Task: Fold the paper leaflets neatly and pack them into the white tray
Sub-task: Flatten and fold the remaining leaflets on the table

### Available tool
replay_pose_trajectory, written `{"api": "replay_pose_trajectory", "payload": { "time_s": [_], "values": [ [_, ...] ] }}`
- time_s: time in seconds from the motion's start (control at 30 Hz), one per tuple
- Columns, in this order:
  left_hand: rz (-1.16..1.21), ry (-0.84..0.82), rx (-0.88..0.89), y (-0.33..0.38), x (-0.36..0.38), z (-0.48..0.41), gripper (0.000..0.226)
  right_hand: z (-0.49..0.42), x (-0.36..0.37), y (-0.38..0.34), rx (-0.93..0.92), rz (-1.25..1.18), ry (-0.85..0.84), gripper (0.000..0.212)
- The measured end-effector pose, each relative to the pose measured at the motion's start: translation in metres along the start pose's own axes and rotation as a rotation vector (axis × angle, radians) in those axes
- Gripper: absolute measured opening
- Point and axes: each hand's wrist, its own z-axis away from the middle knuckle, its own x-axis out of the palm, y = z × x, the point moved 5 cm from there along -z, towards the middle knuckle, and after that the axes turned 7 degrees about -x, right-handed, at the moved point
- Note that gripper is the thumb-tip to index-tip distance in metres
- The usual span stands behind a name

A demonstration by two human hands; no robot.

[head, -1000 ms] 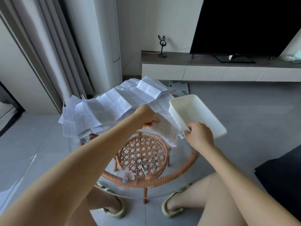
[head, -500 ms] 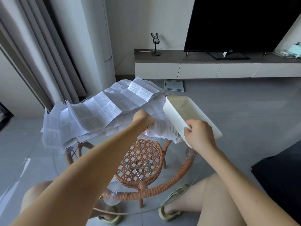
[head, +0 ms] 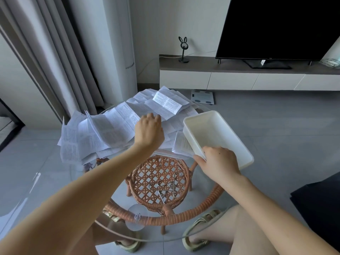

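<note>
Head view: paper leaflets (head: 114,126) lie unfolded in a loose heap on the far-left part of the glass bench (head: 55,183). Left hand (head: 150,132) is over the heap with its fingers bent down onto the top sheets; can't tell whether they pinch anything. Right hand (head: 219,161) grips the near corner of the white tray (head: 202,115), fingers curled over the rim. The tray is at the bench's right side, just beside the heap, with one leaflet against its left wall.

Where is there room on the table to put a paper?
The bare glass nearest you, between the leaflets and the rattan rim, is free. Leaflets crowd the far side; the white tray takes the right.
</note>
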Motion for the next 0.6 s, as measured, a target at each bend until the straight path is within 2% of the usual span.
{"api": "replay_pose_trajectory", "payload": {
  "time_s": [0.1,0.23,0.37,0.47,0.53,0.6],
  "values": [
    [-0.252,0.011,0.108,-0.021,0.005,-0.012,0.031,-0.008,-0.017,-0.005,0.003,0.074,0.086,0.037],
    [-0.364,-0.076,0.146,-0.032,0.012,-0.028,0.024,-0.016,-0.030,-0.010,-0.053,0.099,0.302,0.034],
    [-0.359,-0.082,0.142,-0.040,0.001,-0.034,0.021,-0.021,-0.036,-0.019,-0.104,0.108,0.408,0.034],
    [-0.260,0.025,0.112,-0.053,-0.027,-0.040,0.019,-0.031,-0.042,-0.031,-0.144,0.016,0.464,0.030],
    [-0.177,0.091,0.094,-0.064,-0.049,-0.049,0.018,-0.041,-0.046,-0.040,-0.160,-0.042,0.482,0.018],
    [-0.090,0.165,0.076,-0.079,-0.083,-0.056,0.018,-0.060,-0.054,-0.053,-0.175,-0.039,0.492,0.030]
  ]
}}
